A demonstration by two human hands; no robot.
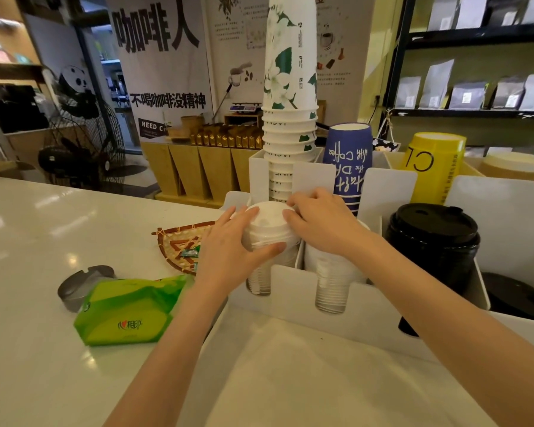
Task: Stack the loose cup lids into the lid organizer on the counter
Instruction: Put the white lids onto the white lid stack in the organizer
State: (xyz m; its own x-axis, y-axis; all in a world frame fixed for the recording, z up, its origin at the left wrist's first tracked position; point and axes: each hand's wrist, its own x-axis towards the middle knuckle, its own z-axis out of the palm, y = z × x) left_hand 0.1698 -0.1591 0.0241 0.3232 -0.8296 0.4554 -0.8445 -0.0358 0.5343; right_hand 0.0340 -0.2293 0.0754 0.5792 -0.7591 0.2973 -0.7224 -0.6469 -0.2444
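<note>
both hands clasp the white lids (267,224) atop the stack in the organizer's (293,280) left front slot: left hand (232,248) wraps the near side, right hand (318,221) curls over the far rim. black lids (433,232) fill a slot to the right. green pack (127,309) lies on the surface (37,272) left of the organizer.

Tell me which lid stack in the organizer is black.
The rightmost stack: black lids. The two stacks left of it, one under both hands, one beside it, are white.
</note>
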